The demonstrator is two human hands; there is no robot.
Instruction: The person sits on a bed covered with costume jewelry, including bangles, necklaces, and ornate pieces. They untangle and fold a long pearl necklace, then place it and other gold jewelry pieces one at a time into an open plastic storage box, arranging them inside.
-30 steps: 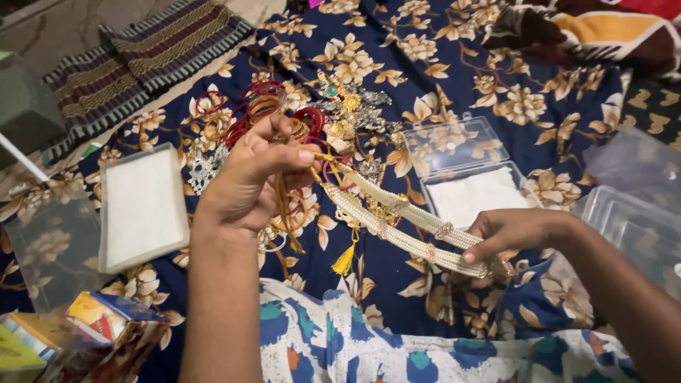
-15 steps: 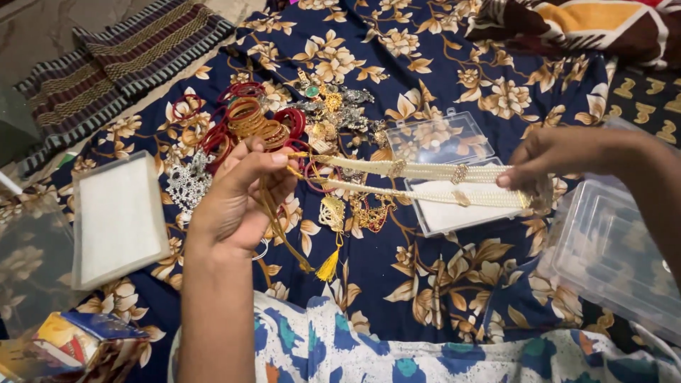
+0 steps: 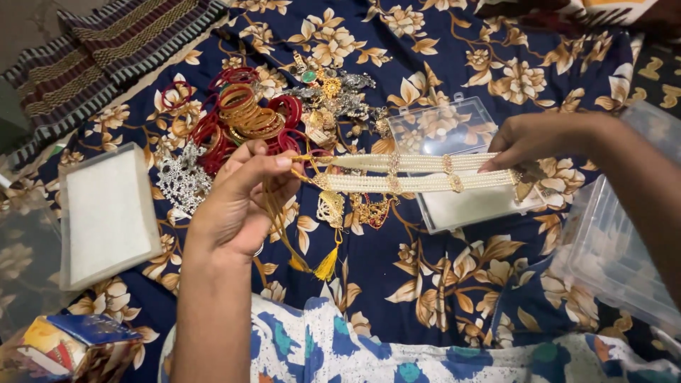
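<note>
left hand (image 3: 237, 206) pinching, right hand (image 3: 528, 142) pinching

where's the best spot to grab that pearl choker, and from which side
By its two ends, one from each side, as the left hand and right hand do: the pearl choker is a long limp band of strands, so end grips keep it taut and flat.

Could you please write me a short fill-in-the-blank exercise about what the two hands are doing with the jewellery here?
1. The left hand and right hand stretch a pearl ____ between them.
2. A yellow ____ hangs from the cord below the left hand.
3. The choker is held above an open clear ____ with white padding.
4. The pile of red and gold bangles lies on a ____-patterned blue cloth.

Missing words: choker; tassel; box; flower
</note>
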